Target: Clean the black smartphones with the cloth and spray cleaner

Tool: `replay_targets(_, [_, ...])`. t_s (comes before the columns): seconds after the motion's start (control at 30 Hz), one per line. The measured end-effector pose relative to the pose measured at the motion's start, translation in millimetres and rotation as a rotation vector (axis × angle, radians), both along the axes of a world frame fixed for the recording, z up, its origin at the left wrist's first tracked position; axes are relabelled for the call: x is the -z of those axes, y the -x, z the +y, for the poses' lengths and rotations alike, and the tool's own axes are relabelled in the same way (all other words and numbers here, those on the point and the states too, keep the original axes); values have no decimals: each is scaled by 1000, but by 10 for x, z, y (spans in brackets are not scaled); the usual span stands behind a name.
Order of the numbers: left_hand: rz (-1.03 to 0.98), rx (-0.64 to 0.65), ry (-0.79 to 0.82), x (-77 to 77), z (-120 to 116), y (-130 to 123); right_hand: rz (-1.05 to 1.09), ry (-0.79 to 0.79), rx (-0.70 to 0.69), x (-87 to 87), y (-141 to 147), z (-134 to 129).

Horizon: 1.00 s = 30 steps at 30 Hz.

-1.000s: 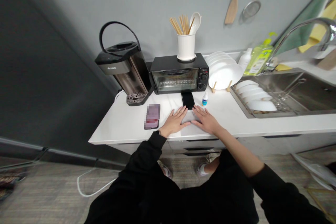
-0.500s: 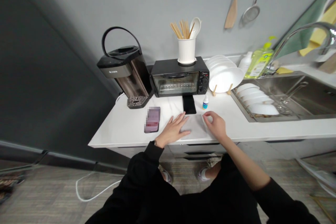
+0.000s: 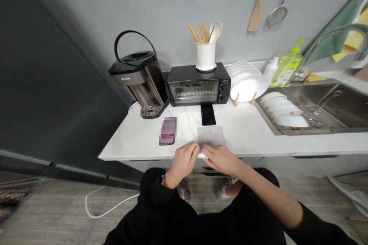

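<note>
Close to the counter's front edge, my two hands meet around a small white bottle (image 3: 202, 155), mostly covered by fingers. My left hand (image 3: 184, 159) is closed at its left end, and my right hand (image 3: 220, 157) is closed over it from the right. Just beyond the fingers, a translucent greyish sheet (image 3: 212, 134) lies flat on the white counter (image 3: 135, 138). Past its far edge rests a black phone (image 3: 208, 115). To the left is another phone (image 3: 168, 131) with a pixelated face.
A water dispenser (image 3: 143, 84) and a toaster oven (image 3: 198, 86) stand along the wall. On the oven sits a white holder (image 3: 206, 56) with chopsticks and a spoon. Plates (image 3: 250, 86) stand in a rack beside the sink (image 3: 319, 124), which holds several bowls (image 3: 283, 109).
The small bottle has left its spot by the phone and is now in my hands. Both hands have come together nearer the front edge; my left hand has left the sheet.
</note>
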State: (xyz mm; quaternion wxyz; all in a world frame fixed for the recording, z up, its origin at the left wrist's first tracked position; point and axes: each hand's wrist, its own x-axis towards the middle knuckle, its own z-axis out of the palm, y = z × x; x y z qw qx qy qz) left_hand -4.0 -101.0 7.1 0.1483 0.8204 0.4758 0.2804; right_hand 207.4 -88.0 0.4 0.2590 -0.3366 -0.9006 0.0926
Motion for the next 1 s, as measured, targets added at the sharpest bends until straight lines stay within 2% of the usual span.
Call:
replay_targets(0.07, [166, 0, 14, 19, -232, -66, -159, -35, -27, 14, 97, -348])
replay_targets(0.13, [225, 18, 36, 56, -428, -121, -207, -33, -39, -1, 28, -529])
replay_targets(0.17, [207, 36, 42, 68, -512, -121, -175, -17, -38, -23, -96, -552])
replay_targets(0.23, [114, 97, 37, 52, -648, -33, -26, 15, 13, -91, -540, -481])
replay_targets(0.3, [9, 11, -9, -17, -714, 154, 230, 2, 350, -170, -1145, -316])
replay_targets(0.33, [-39, -48, -6, -63, -705, 257, 295, -20, 475, -201, -1434, -226])
replay_targets(0.37, [-67, -96, -14, -108, -661, 346, 338, -7, 559, -221, -1668, -145])
replay_targets(0.43, [-40, -88, -9, -170, -463, 437, 394, 71, 587, -215, -1880, -32])
replay_targets(0.5, [3, -81, -10, -171, -141, 387, 548, 376, 425, -154, -1735, 12])
replay_targets(0.57, [30, -143, 25, -117, 227, 242, 765, 600, 270, -73, -1386, 23])
replay_targets(0.67, [58, -163, 79, 14, 672, 18, 1116, 698, 179, -6, -907, 35])
replay_targets(0.73, [66, -164, 91, 99, 824, -57, 1290, 698, 171, -42, -756, 28])
replay_targets(0.8, [74, -163, 100, 163, 870, -70, 1318, 734, 159, -154, -724, -9])
replay_targets(0.87, [75, -168, 108, 200, 860, -53, 1300, 701, 133, -324, -755, -63])
replay_targets(0.9, [73, -173, 111, 210, 850, -42, 1330, 605, 136, -417, -776, -89])
replay_targets(0.97, [66, -188, 117, 217, 839, -29, 1413, 288, 187, -580, -809, -128])
replay_targets(1.0, [62, -195, 118, 217, 839, -28, 1343, 194, 215, -639, -819, -143])
